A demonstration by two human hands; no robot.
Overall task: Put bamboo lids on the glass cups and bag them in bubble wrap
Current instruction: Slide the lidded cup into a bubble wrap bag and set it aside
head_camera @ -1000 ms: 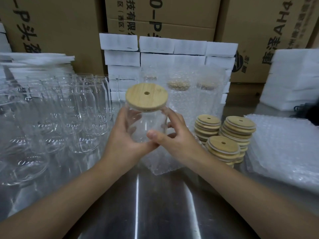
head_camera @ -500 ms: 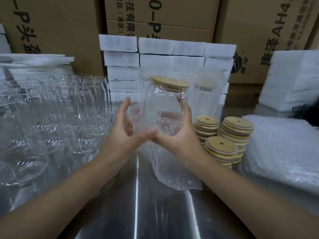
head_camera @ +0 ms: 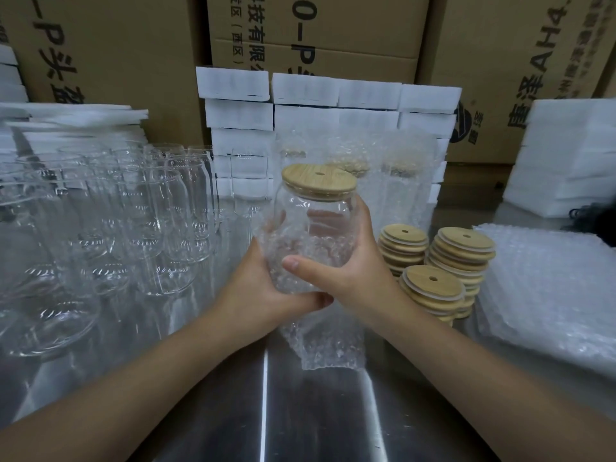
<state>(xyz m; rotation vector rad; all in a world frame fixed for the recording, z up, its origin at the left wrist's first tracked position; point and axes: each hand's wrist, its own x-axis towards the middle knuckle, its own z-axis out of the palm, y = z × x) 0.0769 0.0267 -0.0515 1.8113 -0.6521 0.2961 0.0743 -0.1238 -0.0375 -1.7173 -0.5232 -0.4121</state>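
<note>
Cup base (head_camera: 300, 261) blurred by bubble wrap (head_camera: 328, 341)

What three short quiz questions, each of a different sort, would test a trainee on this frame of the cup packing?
1. True or false: the clear glass cup in the hands already carries a round bamboo lid.
2. Multiple choice: the stacks of loose bamboo lids stand (A) left of the held cup, (B) right of it, (C) behind the cardboard boxes.
3. Fill in: the lower part of the held cup sits inside a clear ____ bag.

Key: 1 true. 2 B. 3 bubble wrap; the left hand grips the bag and the right hand holds the cup.
</note>
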